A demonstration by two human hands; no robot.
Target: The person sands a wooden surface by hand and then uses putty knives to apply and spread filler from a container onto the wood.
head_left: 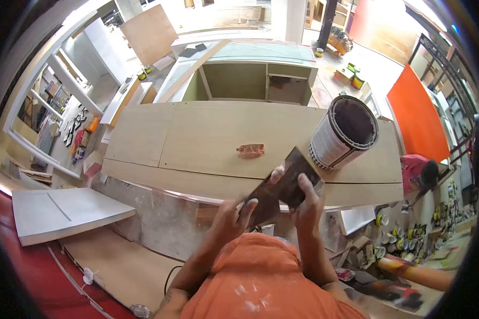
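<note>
Both my hands grip a dark, flat, slightly shiny sheet [265, 198] held at a slant over the near edge of the workbench. My left hand [231, 218] closes on its lower left part, thumb on top. Around the right side, my right hand [308, 204] is closed with its thumb pressed on the upper face. Pale dust marks the fingertips. Beyond the sheet, a small reddish-brown wrapped lump [250, 151] lies on the plywood top [213, 133]. A large open paint can [330, 143] with a stained rim stands just right of the sheet.
Behind the bench is an open-fronted cabinet [237, 80] with a glass-like top. A white panel [72, 212] lies at the left. An orange board [418, 114] leans at the right. Several small cans [402, 242] and wood scraps crowd the right floor, near another person's arm [415, 274].
</note>
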